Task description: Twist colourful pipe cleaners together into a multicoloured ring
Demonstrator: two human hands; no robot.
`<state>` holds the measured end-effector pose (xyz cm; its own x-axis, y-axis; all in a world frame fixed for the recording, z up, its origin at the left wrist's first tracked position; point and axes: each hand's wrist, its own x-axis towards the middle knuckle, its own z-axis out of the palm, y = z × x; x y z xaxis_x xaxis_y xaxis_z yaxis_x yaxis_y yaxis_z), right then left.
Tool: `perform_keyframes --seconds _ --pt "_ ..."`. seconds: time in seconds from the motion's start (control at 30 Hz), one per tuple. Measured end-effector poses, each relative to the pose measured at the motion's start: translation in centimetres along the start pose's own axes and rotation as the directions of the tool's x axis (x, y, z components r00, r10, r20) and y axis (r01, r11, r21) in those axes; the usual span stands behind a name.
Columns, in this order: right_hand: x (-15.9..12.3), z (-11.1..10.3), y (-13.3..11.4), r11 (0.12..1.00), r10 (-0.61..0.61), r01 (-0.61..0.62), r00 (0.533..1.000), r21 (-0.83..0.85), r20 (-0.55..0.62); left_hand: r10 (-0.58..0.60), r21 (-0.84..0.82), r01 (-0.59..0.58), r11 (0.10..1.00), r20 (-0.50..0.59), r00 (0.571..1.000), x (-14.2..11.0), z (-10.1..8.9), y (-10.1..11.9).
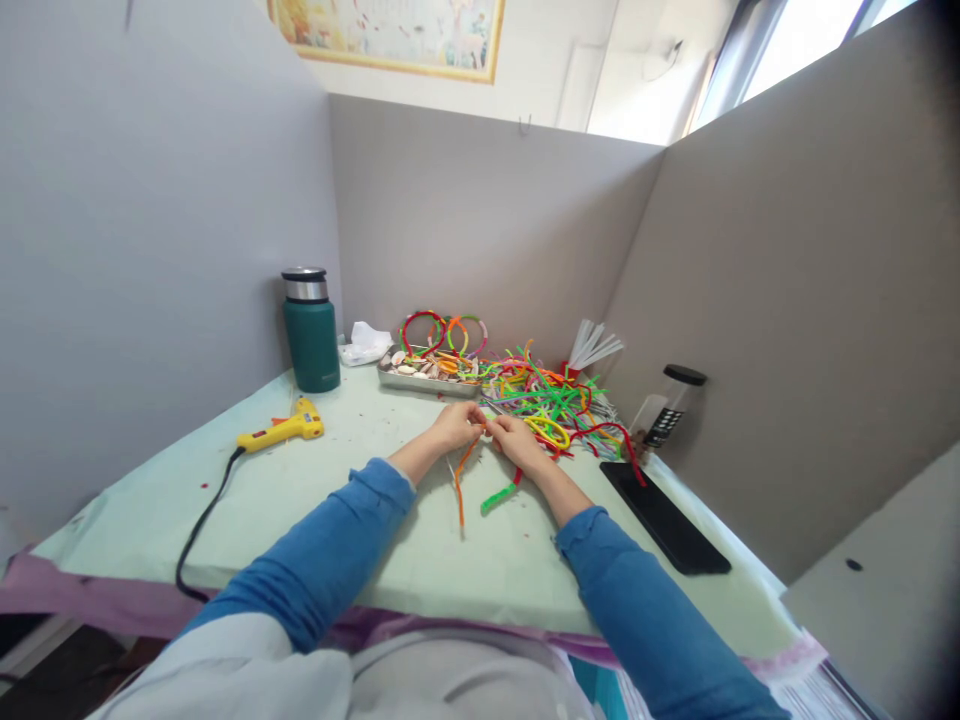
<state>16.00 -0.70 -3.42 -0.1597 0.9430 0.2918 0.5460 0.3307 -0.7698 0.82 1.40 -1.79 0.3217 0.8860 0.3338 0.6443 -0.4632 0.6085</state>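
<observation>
Orange pipe cleaner dangles from the left hand.

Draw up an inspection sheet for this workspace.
Surface: pale green cover, scattered specks.
Job's things: orange fuzzy stem hanging from the hands; green-and-red piece beside it.
Clutter: heap of coloured stems, metal tray of small pieces, yellow glue gun, black slab.
Grips: left hand pinches the orange stem; right hand meets it, hold unclear.
Cables: glue gun's black cord reaches the near edge.
Surroundings: grey partitions, green bottle far left.
</observation>
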Motion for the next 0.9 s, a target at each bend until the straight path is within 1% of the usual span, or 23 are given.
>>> perform_keyframes --seconds 0.1,0.2,0.27,0.4,0.53,0.6,0.67,0.73,0.8,0.9 --pt "0.0 -0.1 -0.1 1.0 -0.002 0.002 1.0 -0.018 0.007 0.034 0.098 -0.033 0.995 -0.011 0.999 -0.3 -0.2 0.2" --pt "0.0 -0.1 0.0 1.0 -0.004 0.004 1.0 -0.019 0.005 0.071 0.119 -0.07 0.99 -0.009 0.997 -0.4 -0.2 0.1" --pt "0.0 0.0 0.0 1.0 -0.003 0.004 1.0 -0.011 0.003 0.073 0.128 -0.07 0.989 -0.018 0.997 -0.4 -0.1 0.0" --pt "0.0 0.0 -0.1 1.0 0.021 -0.021 1.0 0.016 0.014 0.058 0.161 -0.049 0.986 -0.049 0.997 -0.5 -0.1 0.1" --pt "0.0 -0.1 -0.3 0.999 0.037 -0.037 0.999 0.023 0.014 -0.002 0.232 0.022 0.972 -0.086 0.996 -0.6 -0.2 0.2" --pt "0.0 -0.2 -0.3 0.999 0.033 -0.033 0.999 0.019 0.001 -0.029 0.233 0.048 0.971 -0.083 0.996 -0.6 -0.3 0.2" --pt "-0.1 -0.2 -0.3 0.999 0.028 -0.028 1.0 0.016 -0.001 -0.056 0.183 0.063 0.981 -0.043 0.997 -0.7 -0.3 0.2" --pt "-0.1 -0.1 -0.3 1.0 0.023 -0.023 1.0 0.013 0.002 -0.116 0.089 0.113 0.99 0.026 0.993 -0.7 -0.5 0.4" --pt "-0.1 -0.1 -0.3 1.0 0.011 -0.011 1.0 0.008 0.002 -0.201 -0.029 0.205 0.978 0.104 0.974 -0.8 -0.7 0.6" --pt "-0.2 -0.2 -0.4 1.0 0.002 -0.002 1.0 0.003 0.006 -0.292 -0.209 0.331 0.92 0.198 0.936 -1.0 -0.9 1.1"
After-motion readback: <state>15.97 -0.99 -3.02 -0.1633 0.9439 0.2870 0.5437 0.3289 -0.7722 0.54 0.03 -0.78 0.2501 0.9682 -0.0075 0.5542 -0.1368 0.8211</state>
